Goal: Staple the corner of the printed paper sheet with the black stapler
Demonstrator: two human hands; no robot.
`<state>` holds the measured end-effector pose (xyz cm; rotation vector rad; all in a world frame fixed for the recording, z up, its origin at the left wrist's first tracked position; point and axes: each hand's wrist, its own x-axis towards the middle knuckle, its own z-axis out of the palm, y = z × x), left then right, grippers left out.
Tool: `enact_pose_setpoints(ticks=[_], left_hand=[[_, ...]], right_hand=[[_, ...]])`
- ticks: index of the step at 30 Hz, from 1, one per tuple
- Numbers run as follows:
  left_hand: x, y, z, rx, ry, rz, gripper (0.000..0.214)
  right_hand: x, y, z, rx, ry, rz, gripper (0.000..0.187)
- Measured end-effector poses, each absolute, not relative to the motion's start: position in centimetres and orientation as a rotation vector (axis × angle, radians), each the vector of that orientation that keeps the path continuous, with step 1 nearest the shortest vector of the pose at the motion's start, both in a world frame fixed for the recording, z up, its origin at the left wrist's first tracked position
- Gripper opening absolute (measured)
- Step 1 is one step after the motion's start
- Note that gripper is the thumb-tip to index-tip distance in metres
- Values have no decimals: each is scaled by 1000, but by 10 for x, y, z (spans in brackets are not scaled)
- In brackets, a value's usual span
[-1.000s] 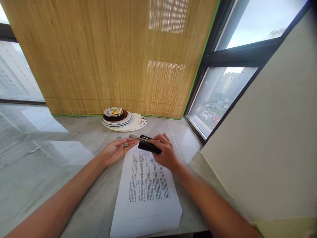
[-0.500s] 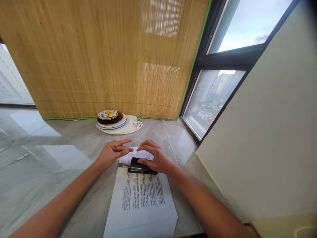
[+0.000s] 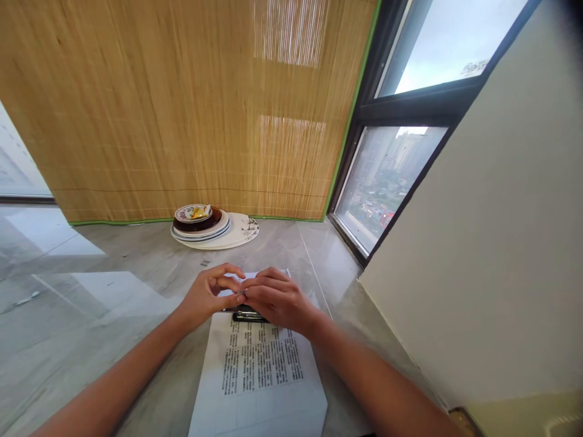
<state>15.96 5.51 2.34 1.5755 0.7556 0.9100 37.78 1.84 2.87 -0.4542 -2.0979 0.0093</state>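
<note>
My left hand (image 3: 204, 296) is closed in a pinch on a small grey strip of staples (image 3: 242, 292), mostly covered by fingertips. From the other side my right hand (image 3: 283, 297) meets it, fingers together and fingertips at the same strip; its thumb is hidden. Beneath the hands lies a black stapler (image 3: 248, 317), its metal tray sticking out to the left and much of its body covered by my right hand. The stapler rests on a printed white sheet of paper (image 3: 259, 406) on the grey marbled surface.
Stacked plates (image 3: 200, 227) stand on a white oval platter (image 3: 243, 233) at the back, with a small yellow packet (image 3: 199, 212) on top. Small grey bits (image 3: 204, 263) lie behind my left hand. A bamboo blind (image 3: 182, 109) hangs behind; a wall (image 3: 492, 243) bounds the right side.
My right hand has moved left and its fingers have come together at the small strip in my left hand. It now covers more of the stapler. The view has shifted slightly.
</note>
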Motion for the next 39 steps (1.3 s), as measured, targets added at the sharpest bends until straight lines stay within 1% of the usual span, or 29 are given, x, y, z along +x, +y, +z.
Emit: enact_pose_setpoints(ticks=[3,4,6,8,11,14,17,20,23,25,28,30,31,32,35,37,39], left_hand=[[157,59,22,1667,724,922,49],[155,62,22,1708,754,961,48],[146,73,19,1827,954,1086,41],[134,88,14,1996,1314,1178,32],[115,112,0,2301,1665,1025,34],[103,126,-15,2474,1727,805,34],[98,129,-22,2510,1748,765,36],[99,126,-20,2504,1746,795,34],[104,121,-14,2415,1696,903,30],[110,118,-10,2258,1605,1026,31],[118,116,-8,1995,1428,1157,40],[121,115,-8,1900,1370,1177,45],[122,115,-8,1879,1357,1169,48],[123,115,-8,1869,1344,1155,50],[127,112,-6,1831,1260,1157,56],[129,108,-3,1773,1192,1189,56],[131,104,0,1745,1191,1208,49]], right_hand=[[379,21,28,-478,-2082,31,12],[383,25,27,-535,-2038,36,12],[399,37,23,-738,-1888,46,11],[423,54,16,-1036,-1734,60,10],[460,78,0,-1545,-1607,110,8],[481,91,-16,-1739,-1574,164,10],[483,95,-23,-1716,-1596,181,10],[475,92,-16,-1674,-1617,169,7],[460,79,2,-1476,-1649,156,10],[446,65,15,-1219,-1775,271,21],[425,40,29,-929,-2124,539,30],[414,27,31,-911,-2351,587,54],[410,23,31,-939,-2433,564,60],[407,20,30,-977,-2485,526,59],[404,20,25,-1042,-2476,414,35],[407,24,24,-1048,-2379,343,33],[411,28,23,-1058,-2288,247,34]])
